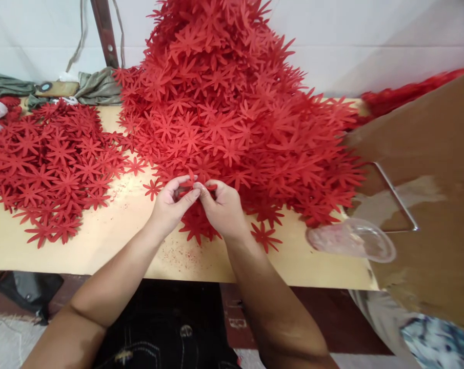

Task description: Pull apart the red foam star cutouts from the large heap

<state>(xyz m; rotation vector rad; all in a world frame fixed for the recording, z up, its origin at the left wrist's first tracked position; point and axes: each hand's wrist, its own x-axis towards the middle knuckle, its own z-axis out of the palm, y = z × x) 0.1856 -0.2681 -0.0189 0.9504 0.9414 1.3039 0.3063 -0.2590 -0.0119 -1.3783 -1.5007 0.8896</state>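
Note:
Both thumbs and fingertips pinch a red flower-shaped cutout (192,179) with narrow petals, just in front of the big heap. My left hand (174,200) is closed on its left side, and my right hand (222,205) is closed on its right side, the thumb tips nearly touching. Much of the cutout is hidden by the fingers. Behind the hands rises a tall heap of red flower cutouts (224,113). A loose cutout (153,189) lies beside my left hand, another one (266,236) to the right of my right wrist.
A lower pile of red cutouts (58,164) spreads on the left of the pale table (132,246). At right, a clear plastic cup (350,240) lies on its side near a large cardboard box (431,169). A phone (57,88) and grey-green cloth (99,87) sit by the wall.

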